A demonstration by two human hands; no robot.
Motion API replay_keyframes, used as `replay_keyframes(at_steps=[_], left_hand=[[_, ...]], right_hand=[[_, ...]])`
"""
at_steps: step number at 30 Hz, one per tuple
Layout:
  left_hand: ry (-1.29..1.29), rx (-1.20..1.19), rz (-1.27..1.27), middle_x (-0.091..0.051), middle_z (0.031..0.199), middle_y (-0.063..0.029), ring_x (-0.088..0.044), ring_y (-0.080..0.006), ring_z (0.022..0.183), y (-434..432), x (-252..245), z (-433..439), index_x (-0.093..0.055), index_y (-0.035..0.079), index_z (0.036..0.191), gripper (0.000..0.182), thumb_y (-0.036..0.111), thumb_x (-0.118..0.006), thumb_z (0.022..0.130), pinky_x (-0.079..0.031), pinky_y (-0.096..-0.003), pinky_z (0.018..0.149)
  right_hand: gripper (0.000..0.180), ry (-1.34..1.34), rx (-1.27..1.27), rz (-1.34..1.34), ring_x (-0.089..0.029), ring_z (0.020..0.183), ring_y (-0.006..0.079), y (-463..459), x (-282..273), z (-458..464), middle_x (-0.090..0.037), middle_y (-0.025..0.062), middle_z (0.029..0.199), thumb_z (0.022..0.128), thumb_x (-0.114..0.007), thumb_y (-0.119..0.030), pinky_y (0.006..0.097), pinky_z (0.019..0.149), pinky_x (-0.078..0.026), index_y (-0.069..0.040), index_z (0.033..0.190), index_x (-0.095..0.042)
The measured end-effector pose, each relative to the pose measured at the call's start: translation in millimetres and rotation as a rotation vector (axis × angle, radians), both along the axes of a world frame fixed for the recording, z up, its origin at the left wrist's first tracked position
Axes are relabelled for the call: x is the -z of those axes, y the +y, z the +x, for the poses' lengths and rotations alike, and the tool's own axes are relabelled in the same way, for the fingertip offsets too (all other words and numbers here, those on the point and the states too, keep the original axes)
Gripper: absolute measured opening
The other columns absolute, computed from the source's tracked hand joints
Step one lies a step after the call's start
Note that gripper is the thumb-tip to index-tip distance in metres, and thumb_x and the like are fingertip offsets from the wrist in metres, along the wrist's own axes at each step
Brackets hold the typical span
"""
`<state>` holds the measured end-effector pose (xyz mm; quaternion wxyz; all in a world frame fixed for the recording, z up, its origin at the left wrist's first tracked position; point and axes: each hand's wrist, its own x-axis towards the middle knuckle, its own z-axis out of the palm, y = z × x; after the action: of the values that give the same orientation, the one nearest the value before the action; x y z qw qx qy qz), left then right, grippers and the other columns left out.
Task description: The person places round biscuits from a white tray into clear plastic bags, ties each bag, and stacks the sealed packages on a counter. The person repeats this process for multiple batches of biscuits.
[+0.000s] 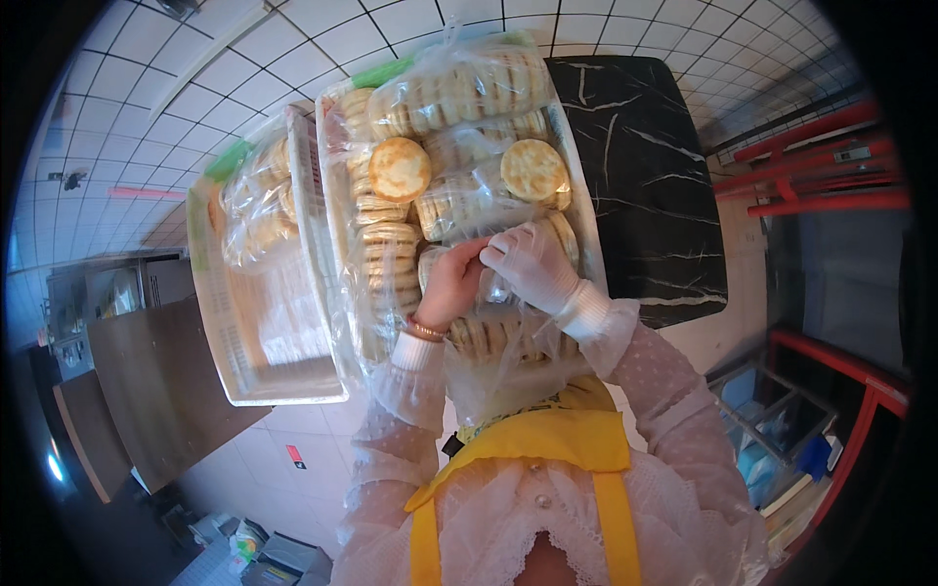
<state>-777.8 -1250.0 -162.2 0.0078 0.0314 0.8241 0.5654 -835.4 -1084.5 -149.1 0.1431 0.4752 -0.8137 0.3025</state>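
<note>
A white plastic crate full of bagged round flatbreads stands before me. My bare left hand and my right hand, in a thin whitish glove, meet over its near half. Their fingertips pinch clear plastic bag film between them; the exact grip is partly hidden. Under and in front of my hands lies a row of flatbreads inside clear plastic. Farther back, one loose-looking browned flatbread and another flatbread lie flat on top. Stacked flatbreads stand along the left side.
To the left, a second white crate holds a bag of flatbreads at its far end. A black marble-patterned tabletop extends right. White wall tiles rise behind. Red metal frames stand at right, a brown board at left.
</note>
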Motion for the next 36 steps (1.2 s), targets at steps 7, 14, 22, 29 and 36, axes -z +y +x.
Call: replay_keyframes(at_steps=[7, 14, 22, 29, 36], left_hand=[[-0.155, 0.022, -0.075, -0.068, 0.076, -0.0039, -0.059, -0.0057, 0.069, -10, 9, -9, -0.067, 0.000, 0.099, 0.017, 0.006, -0.064, 0.083, -0.048, -0.0223, 0.063], [-0.220, -0.049, 0.057, -0.062, 0.112, -0.0104, -0.060, -0.0174, 0.099, -29, -24, 12, -0.060, 0.003, 0.115, 0.037, 0.015, -0.070, 0.082, -0.047, -0.0293, 0.084], [-0.226, 0.610, -0.118, -0.055, 0.115, -0.0155, -0.053, -0.0320, 0.109, -41, -148, 97, -0.061, 0.008, 0.115, 0.047, 0.019, -0.078, 0.073, -0.039, -0.0428, 0.096], [-0.122, -0.205, -0.423, -0.059, 0.090, -0.0123, -0.058, -0.0248, 0.079, -19, -154, 134, -0.068, 0.001, 0.100, 0.016, 0.006, -0.065, 0.085, -0.047, -0.0304, 0.073], [-0.210, -0.345, 0.245, -0.059, 0.079, -0.0045, -0.053, -0.0092, 0.066, -36, -128, 158, -0.067, -0.001, 0.104, 0.025, 0.020, -0.057, 0.095, -0.042, -0.0216, 0.060]], right_hand=[[0.008, -0.260, 0.018, -0.141, -0.057, 0.072, 0.0263, 9, 16, -4, -0.053, 0.0062, 0.075, 0.074, -0.063, -0.013, 0.0388, 0.063, -0.045, -0.012, 0.079, -0.057], [0.056, -0.491, 0.162, -0.007, -0.053, 0.112, 0.0275, 39, 11, -55, -0.058, 0.0116, 0.118, 0.073, -0.078, -0.028, 0.0389, 0.097, -0.042, -0.010, 0.122, -0.058], [0.094, -0.434, 0.341, 0.346, -0.053, 0.117, 0.0349, 14, 51, -124, -0.050, 0.0217, 0.131, 0.063, -0.080, -0.044, 0.0393, 0.099, -0.042, -0.008, 0.140, -0.039], [0.075, -0.843, 0.336, 0.288, -0.063, 0.100, 0.0252, 31, -11, -113, -0.063, 0.0162, 0.114, 0.071, -0.078, -0.032, 0.0339, 0.086, -0.050, -0.003, 0.132, -0.046], [0.040, -1.529, -0.468, -1.065, -0.059, 0.105, 0.0210, 69, -50, 33, -0.061, 0.0115, 0.110, 0.085, -0.062, -0.008, 0.0345, 0.089, -0.049, 0.002, 0.121, -0.050]])
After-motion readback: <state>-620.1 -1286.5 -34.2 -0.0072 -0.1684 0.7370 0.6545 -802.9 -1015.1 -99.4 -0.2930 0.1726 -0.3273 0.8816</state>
